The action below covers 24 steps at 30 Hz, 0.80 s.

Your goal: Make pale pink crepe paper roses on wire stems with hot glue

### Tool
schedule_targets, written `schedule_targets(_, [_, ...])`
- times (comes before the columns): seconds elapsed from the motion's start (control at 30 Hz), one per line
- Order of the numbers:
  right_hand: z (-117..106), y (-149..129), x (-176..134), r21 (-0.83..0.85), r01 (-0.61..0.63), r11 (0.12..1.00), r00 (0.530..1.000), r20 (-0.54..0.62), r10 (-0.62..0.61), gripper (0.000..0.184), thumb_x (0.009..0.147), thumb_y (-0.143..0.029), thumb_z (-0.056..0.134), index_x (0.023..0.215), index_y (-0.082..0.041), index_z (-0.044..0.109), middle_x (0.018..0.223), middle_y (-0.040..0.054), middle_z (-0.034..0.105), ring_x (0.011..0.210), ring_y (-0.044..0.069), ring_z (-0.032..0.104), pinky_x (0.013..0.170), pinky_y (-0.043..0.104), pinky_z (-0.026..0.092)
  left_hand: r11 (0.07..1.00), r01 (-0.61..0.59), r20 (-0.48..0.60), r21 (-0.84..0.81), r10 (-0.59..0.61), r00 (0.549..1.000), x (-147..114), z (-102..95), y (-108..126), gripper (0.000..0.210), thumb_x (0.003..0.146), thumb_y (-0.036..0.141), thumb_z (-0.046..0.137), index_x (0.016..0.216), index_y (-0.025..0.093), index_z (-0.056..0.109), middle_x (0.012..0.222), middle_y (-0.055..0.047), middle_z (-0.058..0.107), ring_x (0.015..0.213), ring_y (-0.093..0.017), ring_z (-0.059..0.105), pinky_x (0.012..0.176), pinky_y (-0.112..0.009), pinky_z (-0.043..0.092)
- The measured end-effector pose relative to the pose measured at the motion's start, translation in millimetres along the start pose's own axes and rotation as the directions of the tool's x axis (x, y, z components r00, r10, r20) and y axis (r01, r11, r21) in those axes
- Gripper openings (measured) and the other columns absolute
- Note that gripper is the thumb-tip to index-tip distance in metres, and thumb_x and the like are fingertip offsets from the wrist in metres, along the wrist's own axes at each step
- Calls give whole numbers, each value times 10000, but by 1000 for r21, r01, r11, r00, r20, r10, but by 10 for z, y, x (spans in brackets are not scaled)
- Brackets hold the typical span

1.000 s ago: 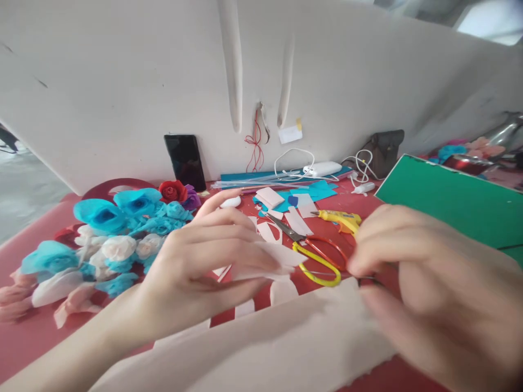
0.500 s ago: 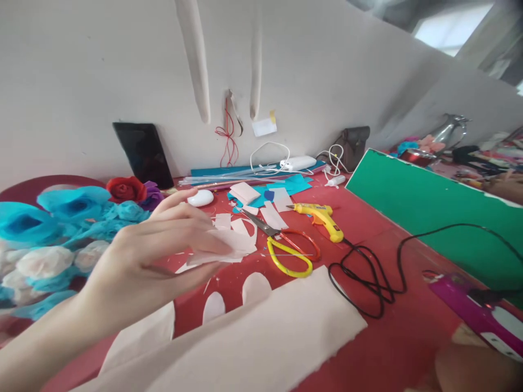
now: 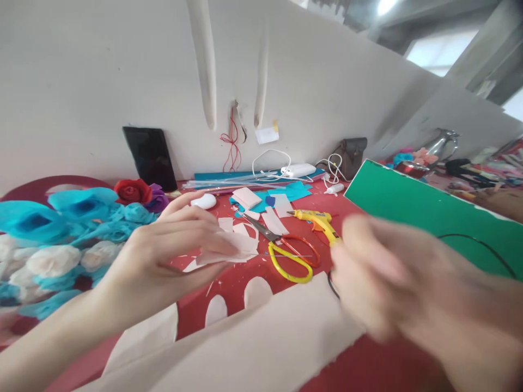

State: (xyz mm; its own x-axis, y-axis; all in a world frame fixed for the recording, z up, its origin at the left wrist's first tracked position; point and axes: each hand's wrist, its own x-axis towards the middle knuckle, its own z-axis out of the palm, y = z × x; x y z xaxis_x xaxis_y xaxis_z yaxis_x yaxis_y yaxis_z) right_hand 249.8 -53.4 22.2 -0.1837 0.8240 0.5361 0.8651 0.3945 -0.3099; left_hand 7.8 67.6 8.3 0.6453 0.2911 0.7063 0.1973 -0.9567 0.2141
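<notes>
My left hand (image 3: 175,245) pinches a folded pale pink paper piece (image 3: 232,245) between thumb and fingers. A thin straight wire (image 3: 286,255) sticks out of the paper to the right, above the scissors' handles. My right hand (image 3: 379,277) is smeared by motion and covers the lower handle of a yellow glue gun (image 3: 314,216); I cannot tell whether it touches the gun. Scissors (image 3: 286,253) with one red and one yellow handle lie open between my hands. Below them spreads a large pale pink sheet (image 3: 253,348), with rounded pink petal pieces (image 3: 257,291) at its far edge.
Blue and cream paper flowers (image 3: 53,261) crowd the left side. A black tablet (image 3: 150,158) leans on the wall. Paper scraps (image 3: 281,206), a white power bank (image 3: 298,170) and clear sticks lie at the back. A green board (image 3: 425,207) stands on the right.
My right hand has come in from the right and now lies over the glue gun's handle and cord. My left hand still holds the paper. The view has shifted slightly.
</notes>
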Motion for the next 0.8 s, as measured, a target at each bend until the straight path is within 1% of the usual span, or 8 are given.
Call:
schedule_targets(0.07, [70,319,203,16,-290,957,957,17,290,337,910,-453,382,808,-169,532,611,-33,536,494,75,497,450,191,426,1000,0,-13,-2,0,1000,-2,-14,29,175,739,56,619,761,221,670,690,57,673,666,-104,558,966,-428,400])
schedule_targets(0.13, [190,704,301,-27,-467,884,884,-25,467,308,901,-414,432,824,-138,544,701,4,562,616,109,547,552,233,468,1000,12,-67,-23,-13,998,1,-17,65,175,736,50,623,741,218,671,683,55,677,659,-100,555,962,-421,393])
schedule_targets(0.2, [324,1060,288,-76,-600,796,796,36,604,238,890,-344,485,989,-146,570,960,44,588,804,146,579,698,312,501,999,7,-110,-49,-12,994,5,-12,97,161,738,65,637,744,222,676,696,59,687,664,-94,562,986,-416,365])
schedule_targets(0.23, [384,1202,252,-93,-647,757,751,90,654,243,882,-325,504,1058,-167,557,1055,60,570,885,166,574,749,338,496,998,-6,-121,-56,-1,993,7,-9,109,157,739,72,643,751,224,679,706,62,693,675,-92,569,1002,-415,349])
schedule_targets(0.33, [510,1459,119,-92,-739,668,634,241,735,282,876,-320,513,1111,-165,538,1125,71,546,950,193,561,796,378,487,998,-39,-127,-57,32,991,11,-5,128,148,757,92,636,754,233,681,713,68,699,708,-93,588,1050,-429,294])
schedule_targets(0.43, [546,1540,40,-17,-805,593,562,297,772,305,874,-318,519,1128,-149,524,1125,77,543,952,197,561,795,394,487,998,-35,-123,-61,27,992,20,-9,137,151,774,104,617,741,238,677,703,72,700,707,-97,593,1079,-449,250])
schedule_targets(0.6, [513,1540,1,236,-842,486,538,290,791,314,877,-318,513,1144,-153,511,1129,82,540,946,191,563,788,393,491,998,-13,-146,-53,5,989,28,-46,179,143,762,94,625,725,224,671,687,57,696,689,-103,591,1063,-478,280])
schedule_targets(0.8, [459,1440,0,462,-767,446,601,271,752,311,873,-311,522,1134,-143,516,1115,81,546,938,190,566,784,390,491,1000,-16,-138,7,17,990,44,-116,223,128,743,101,637,724,224,664,653,62,687,664,-102,595,1063,-486,283])
